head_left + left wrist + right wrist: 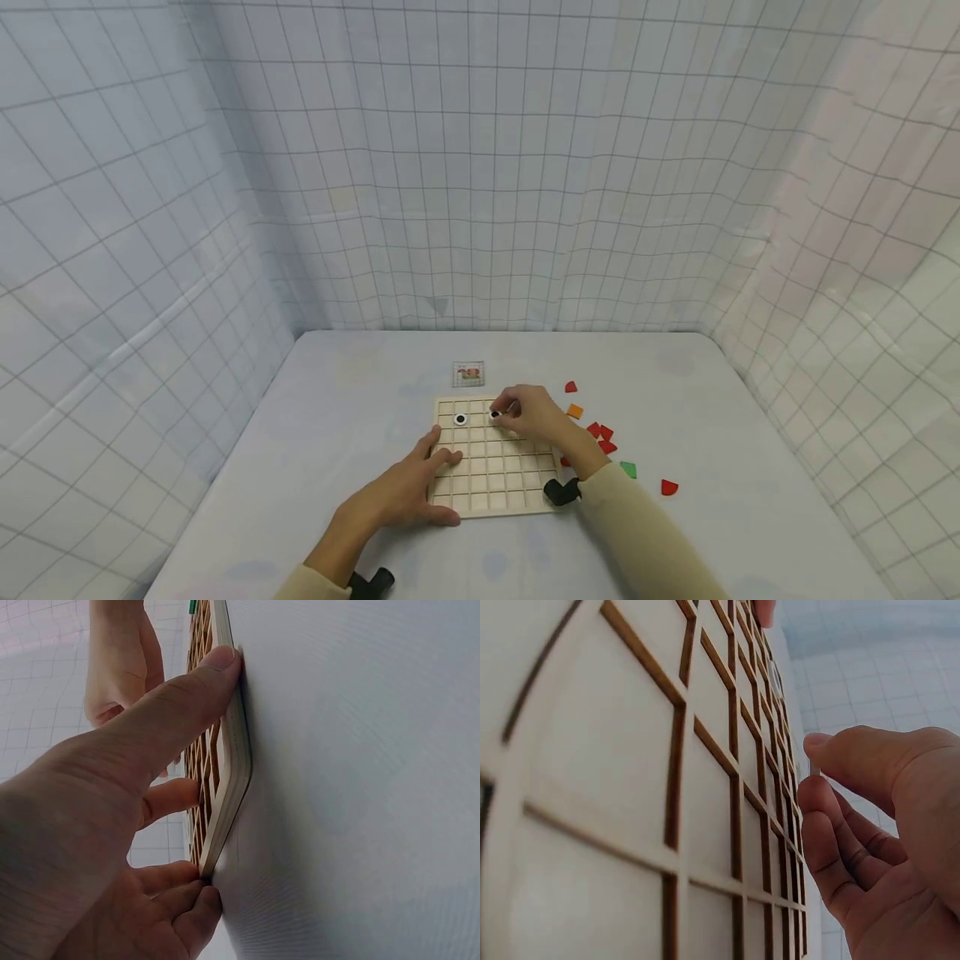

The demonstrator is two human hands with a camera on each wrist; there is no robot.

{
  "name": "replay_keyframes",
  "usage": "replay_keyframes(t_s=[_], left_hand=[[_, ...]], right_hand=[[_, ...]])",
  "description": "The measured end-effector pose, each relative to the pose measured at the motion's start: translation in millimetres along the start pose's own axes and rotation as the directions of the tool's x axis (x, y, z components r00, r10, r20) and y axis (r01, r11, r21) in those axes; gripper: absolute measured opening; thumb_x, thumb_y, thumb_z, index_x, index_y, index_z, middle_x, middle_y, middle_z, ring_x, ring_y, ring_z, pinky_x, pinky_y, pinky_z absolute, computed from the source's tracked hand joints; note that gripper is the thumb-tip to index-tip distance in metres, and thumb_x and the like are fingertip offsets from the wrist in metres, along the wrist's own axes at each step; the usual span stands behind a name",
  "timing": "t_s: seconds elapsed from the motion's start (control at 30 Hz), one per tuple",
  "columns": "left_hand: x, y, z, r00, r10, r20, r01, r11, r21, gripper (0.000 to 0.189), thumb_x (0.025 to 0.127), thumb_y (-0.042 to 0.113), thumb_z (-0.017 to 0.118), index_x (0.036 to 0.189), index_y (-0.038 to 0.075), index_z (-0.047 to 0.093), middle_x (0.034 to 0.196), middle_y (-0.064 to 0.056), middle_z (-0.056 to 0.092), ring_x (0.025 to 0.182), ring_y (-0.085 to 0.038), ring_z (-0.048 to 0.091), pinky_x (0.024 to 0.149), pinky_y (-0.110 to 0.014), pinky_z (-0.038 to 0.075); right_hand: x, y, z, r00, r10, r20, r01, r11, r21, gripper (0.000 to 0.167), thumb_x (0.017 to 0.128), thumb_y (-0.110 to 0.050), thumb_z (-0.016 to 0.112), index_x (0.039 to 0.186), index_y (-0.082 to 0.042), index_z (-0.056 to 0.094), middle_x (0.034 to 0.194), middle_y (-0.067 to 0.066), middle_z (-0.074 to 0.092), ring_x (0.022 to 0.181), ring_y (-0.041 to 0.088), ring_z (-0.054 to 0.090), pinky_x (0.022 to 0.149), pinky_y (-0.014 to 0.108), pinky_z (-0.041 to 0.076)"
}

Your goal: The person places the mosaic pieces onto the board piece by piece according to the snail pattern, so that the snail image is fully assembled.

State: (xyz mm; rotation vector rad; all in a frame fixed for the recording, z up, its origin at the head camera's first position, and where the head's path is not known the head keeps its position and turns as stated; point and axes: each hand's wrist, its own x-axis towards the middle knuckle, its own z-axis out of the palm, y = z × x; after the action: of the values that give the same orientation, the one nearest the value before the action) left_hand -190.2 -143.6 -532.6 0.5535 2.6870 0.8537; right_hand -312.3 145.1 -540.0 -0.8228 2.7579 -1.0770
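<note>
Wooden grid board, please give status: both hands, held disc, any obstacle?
Left hand rests on wooden grid board. Right hand pinches black-and-white disc over it. Loose red pieces lie right of board; no obstruction seen.

no text, label, brand, number or sign can be read anywhere.

The board (497, 481) is pale wood with a matt, smooth face; its edge shows thin layers like plywood, and its ribs have brown, scorched-looking sides. At its 11 o'clock, a disc (461, 419) looks smooth, in flat black and white. Towards 3 o'clock, the red (669, 487), orange (575, 411) and green (628, 470) pieces look flat and evenly coloured (wood or plastic, I cannot tell). The sleeve (645, 533) at 5 o'clock is soft, matt cloth. Beyond 12 o'clock hangs a creased sheet (525, 167) with a faint sheen; the desk (300, 433) looks smooth and matt.
</note>
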Motion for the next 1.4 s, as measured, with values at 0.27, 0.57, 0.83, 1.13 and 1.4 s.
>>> replay_keyframes(t_s=[0.27,0.57,0.83,1.13,1.4], left_hand=[[-0.2,-1.8,0.2,1.0,0.014,0.0,-0.014,1.0,-0.008,0.093,0.086,0.048,0.105,0.163,0.015,0.064,0.192,-0.032,0.019,0.162,-0.066,0.048,0.121,-0.074,0.054],[-0.5,-2.2,-0.2,1.0,0.03,0.002,-0.03,1.0,-0.007,0.094,0.087,0.048,0.104,0.164,0.013,0.063,0.191,-0.033,0.019,0.164,-0.066,0.045,0.121,-0.074,0.054],[0.0,-1.2,0.0,1.0,0.019,0.003,-0.019,1.0,0.002,0.094,0.087,0.049,0.104,0.164,0.014,0.063,0.191,-0.033,0.019,0.165,-0.066,0.045,0.121,-0.074,0.054],[1.3,-2.2,0.8,1.0,0.022,0.009,-0.022,1.0,0.018,0.096,0.087,0.049,0.104,0.165,0.012,0.062,0.191,-0.034,0.02,0.166,-0.065,0.043,0.121,-0.073,0.055],[1.6,-2.0,1.8,1.0,0.019,0.006,-0.019,1.0,0.019,0.096,0.087,0.05,0.104,0.166,0.013,0.062,0.192,-0.033,0.019,0.168,-0.064,0.042,0.122,-0.072,0.055]], right_hand=[[10.2,-12.3,16.1,1.0,0.003,0.023,-0.004,1.0,0.028,0.005,0.107,-0.017,0.086,0.112,-0.014,0.088,0.104,0.0,0.082,0.088,0.007,0.069,0.082,0.026,0.06],[17.9,-14.3,18.3,1.0,-0.015,0.022,0.016,0.999,-0.05,0.008,0.107,-0.012,0.087,0.111,-0.012,0.093,0.11,0.003,0.083,0.097,0.009,0.073,0.088,0.031,0.064],[19.9,-20.4,17.1,1.0,0.003,0.022,-0.002,0.997,-0.074,0.01,0.107,-0.008,0.085,0.11,-0.011,0.094,0.111,0.004,0.084,0.099,0.013,0.077,0.089,0.033,0.066],[36.1,13.5,34.5,0.999,-0.052,-0.001,0.052,0.998,-0.029,0.007,0.105,-0.014,0.088,0.104,-0.016,0.095,0.108,0.0,0.086,0.094,0.009,0.076,0.081,0.028,0.063],[46.4,26.5,47.9,0.997,-0.072,-0.037,0.069,0.995,-0.076,0.009,0.104,-0.016,0.088,0.1,-0.02,0.095,0.105,-0.003,0.087,0.095,0.009,0.076,0.081,0.027,0.062]])
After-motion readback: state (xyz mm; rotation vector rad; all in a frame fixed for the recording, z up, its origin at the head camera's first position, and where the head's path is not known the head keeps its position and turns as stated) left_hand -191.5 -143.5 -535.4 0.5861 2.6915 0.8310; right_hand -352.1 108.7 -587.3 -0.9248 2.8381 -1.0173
